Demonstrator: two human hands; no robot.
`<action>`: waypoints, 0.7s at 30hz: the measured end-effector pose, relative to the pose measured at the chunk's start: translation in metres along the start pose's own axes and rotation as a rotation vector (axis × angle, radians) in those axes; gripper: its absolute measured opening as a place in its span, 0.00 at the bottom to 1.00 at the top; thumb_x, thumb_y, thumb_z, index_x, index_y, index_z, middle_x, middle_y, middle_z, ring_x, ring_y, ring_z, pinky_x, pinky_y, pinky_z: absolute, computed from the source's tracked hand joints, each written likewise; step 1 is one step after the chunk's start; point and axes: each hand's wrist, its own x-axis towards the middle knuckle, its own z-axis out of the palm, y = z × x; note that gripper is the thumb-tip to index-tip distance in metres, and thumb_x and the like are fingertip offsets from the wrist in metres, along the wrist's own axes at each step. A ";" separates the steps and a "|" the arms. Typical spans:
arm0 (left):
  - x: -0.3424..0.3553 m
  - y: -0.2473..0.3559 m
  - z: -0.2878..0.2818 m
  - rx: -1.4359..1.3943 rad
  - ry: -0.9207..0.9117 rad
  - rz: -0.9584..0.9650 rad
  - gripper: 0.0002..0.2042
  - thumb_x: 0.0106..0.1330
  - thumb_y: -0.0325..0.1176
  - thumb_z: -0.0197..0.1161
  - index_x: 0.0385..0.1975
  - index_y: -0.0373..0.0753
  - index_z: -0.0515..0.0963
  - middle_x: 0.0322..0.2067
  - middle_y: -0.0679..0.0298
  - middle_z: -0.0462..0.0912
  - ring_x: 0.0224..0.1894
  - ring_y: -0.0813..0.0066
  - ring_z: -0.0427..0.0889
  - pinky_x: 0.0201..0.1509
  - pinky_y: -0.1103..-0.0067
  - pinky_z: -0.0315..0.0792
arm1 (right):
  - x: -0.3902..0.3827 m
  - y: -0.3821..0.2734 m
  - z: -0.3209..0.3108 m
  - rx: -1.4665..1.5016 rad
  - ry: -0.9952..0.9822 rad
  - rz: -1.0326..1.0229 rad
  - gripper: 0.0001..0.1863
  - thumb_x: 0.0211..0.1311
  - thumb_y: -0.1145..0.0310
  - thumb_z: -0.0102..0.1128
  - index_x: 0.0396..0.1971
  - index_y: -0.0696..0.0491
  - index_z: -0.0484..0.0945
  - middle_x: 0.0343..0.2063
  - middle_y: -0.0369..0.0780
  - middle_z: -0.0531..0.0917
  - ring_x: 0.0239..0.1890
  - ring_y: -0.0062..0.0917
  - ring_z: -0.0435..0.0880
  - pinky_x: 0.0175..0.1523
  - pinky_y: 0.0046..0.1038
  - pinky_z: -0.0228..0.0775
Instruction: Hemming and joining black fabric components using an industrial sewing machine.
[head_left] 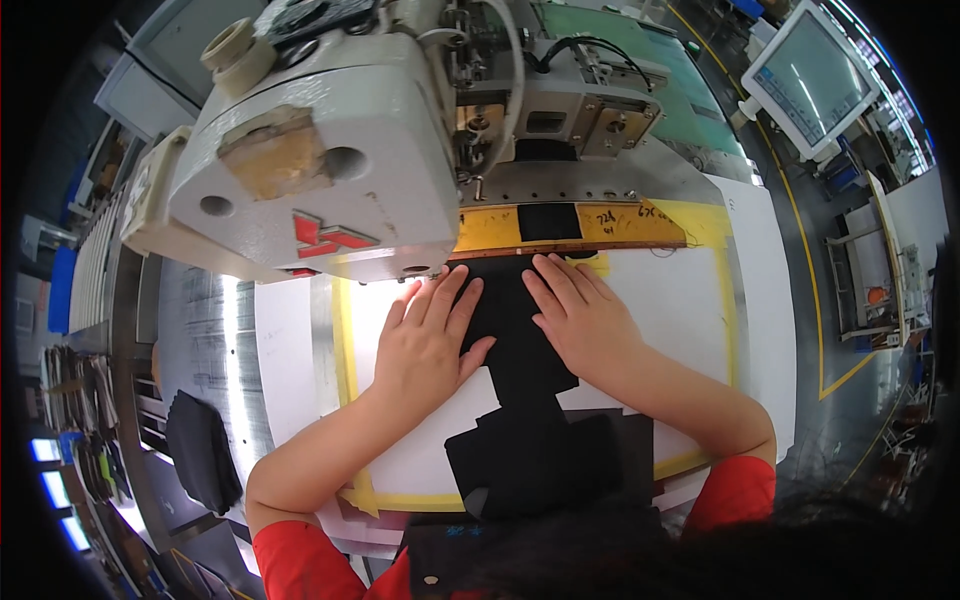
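Note:
A piece of black fabric (515,330) lies on the white work surface under both my hands, its far end against a yellow template bar (640,228) of the sewing machine. My left hand (425,335) rests flat, its fingertips at the fabric's left edge close under the machine head (320,160). On the other side, my right hand (580,310) lies flat with the fingertips on the fabric's upper right edge. The fingers of both hands are stretched out and grip nothing. Nearer to me, more black fabric pieces (545,465) overlap in a stack.
Yellow tape (728,300) borders the white sheet. A metal clamp frame (610,130) stands behind the bar. At the far right is a screen (812,80) on an arm. A dark folded bundle (200,450) sits at the left, by the metal table (205,330).

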 end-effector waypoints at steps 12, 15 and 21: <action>-0.002 0.001 0.004 0.043 0.011 -0.016 0.29 0.58 0.47 0.66 0.58 0.39 0.72 0.59 0.57 0.71 0.60 0.59 0.72 0.61 0.67 0.65 | -0.002 0.002 -0.004 -0.037 0.007 -0.007 0.28 0.61 0.61 0.60 0.56 0.63 0.71 0.57 0.49 0.71 0.61 0.39 0.70 0.67 0.41 0.57; -0.002 0.001 0.002 0.070 0.011 -0.001 0.29 0.58 0.46 0.66 0.58 0.38 0.73 0.59 0.56 0.71 0.60 0.59 0.72 0.61 0.66 0.65 | 0.000 0.001 -0.012 -0.076 -0.006 -0.019 0.28 0.60 0.62 0.61 0.56 0.64 0.71 0.57 0.49 0.72 0.61 0.39 0.70 0.67 0.40 0.58; -0.002 0.000 0.002 0.066 0.005 -0.013 0.30 0.56 0.46 0.67 0.57 0.38 0.73 0.59 0.55 0.71 0.60 0.58 0.73 0.59 0.66 0.66 | 0.000 0.006 -0.011 0.026 -0.019 -0.014 0.28 0.57 0.65 0.63 0.57 0.61 0.70 0.59 0.45 0.70 0.62 0.38 0.69 0.66 0.40 0.60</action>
